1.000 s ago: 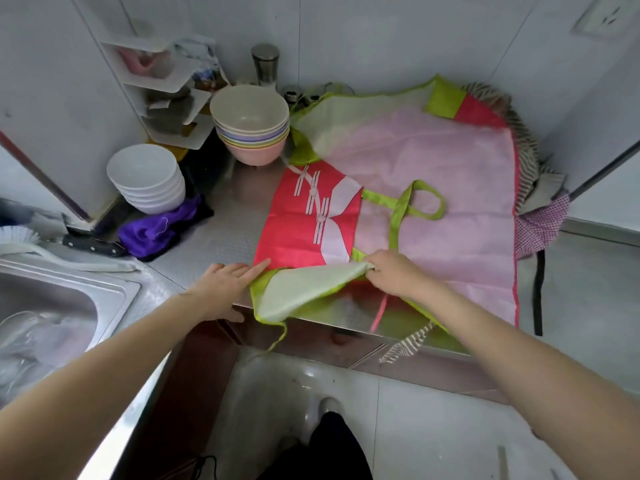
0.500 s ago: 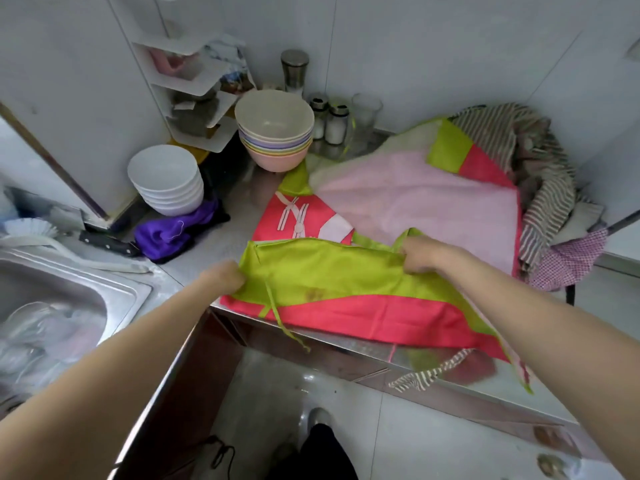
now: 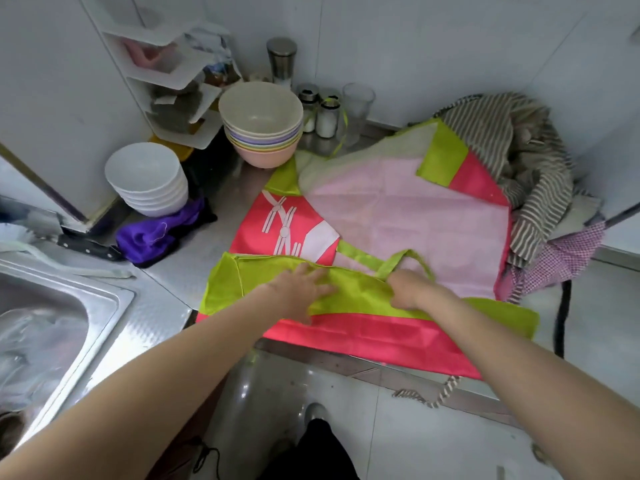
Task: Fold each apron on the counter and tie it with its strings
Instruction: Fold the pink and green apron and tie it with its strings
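Note:
A pink apron (image 3: 398,209) with a red pocket (image 3: 277,223) lies spread on the steel counter (image 3: 180,271). Its green and red hem flap (image 3: 363,332) is folded up over the near part, along the counter's front edge. My left hand (image 3: 304,292) rests flat on the green flap with fingers spread. My right hand (image 3: 410,289) holds the flap's far edge beside the green neck loop (image 3: 391,263). A striped apron (image 3: 502,133) and a purple checked apron (image 3: 568,251) lie bunched at the right end.
Stacked pastel bowls (image 3: 263,109) and white bowls (image 3: 145,171) stand at the back left, with jars (image 3: 325,116) and a glass behind. A purple cloth (image 3: 156,233) and a knife (image 3: 86,245) lie left of the apron. The sink (image 3: 41,323) is at far left. A striped string (image 3: 433,396) hangs over the front edge.
The hem flap was lifted and folded up over the apron's near part. My left hand then slid from the flap's left corner to its middle and flattened; my right hand stayed at the flap's far edge.

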A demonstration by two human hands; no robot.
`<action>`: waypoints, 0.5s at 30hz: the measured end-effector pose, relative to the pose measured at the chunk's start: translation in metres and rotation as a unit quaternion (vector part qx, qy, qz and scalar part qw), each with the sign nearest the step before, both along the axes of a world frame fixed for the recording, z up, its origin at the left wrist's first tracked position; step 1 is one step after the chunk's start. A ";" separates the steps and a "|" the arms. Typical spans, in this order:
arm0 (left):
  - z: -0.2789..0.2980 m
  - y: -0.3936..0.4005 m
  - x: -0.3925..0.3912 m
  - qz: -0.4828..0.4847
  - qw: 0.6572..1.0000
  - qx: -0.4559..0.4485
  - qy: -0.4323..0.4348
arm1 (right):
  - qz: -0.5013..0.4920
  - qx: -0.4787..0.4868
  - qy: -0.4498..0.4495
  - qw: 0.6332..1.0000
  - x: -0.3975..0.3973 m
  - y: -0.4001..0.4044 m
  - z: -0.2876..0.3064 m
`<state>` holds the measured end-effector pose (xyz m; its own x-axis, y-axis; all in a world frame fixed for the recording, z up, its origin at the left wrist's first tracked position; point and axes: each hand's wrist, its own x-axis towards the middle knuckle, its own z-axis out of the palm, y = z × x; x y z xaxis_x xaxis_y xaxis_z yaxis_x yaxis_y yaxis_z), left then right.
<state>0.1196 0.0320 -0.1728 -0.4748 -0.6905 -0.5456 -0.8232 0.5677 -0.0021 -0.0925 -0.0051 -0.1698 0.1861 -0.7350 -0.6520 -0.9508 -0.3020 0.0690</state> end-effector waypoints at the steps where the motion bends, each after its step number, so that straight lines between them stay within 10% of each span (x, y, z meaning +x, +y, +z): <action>1: -0.003 -0.001 -0.006 0.004 1.000 0.003 -0.023 | 0.005 0.017 0.007 1.000 -0.011 0.003 -0.001; 5: -0.006 -0.006 -0.019 -0.017 0.998 0.000 -0.060 | -0.006 0.051 0.074 0.996 -0.048 0.010 0.010; 11: -0.002 -0.013 -0.025 -0.020 0.999 0.030 -0.023 | 0.013 -0.251 0.103 0.962 -0.050 0.013 0.024; 15: -0.002 -0.011 -0.025 -0.036 0.998 0.042 0.011 | 0.025 -0.175 0.142 0.974 -0.031 0.024 0.018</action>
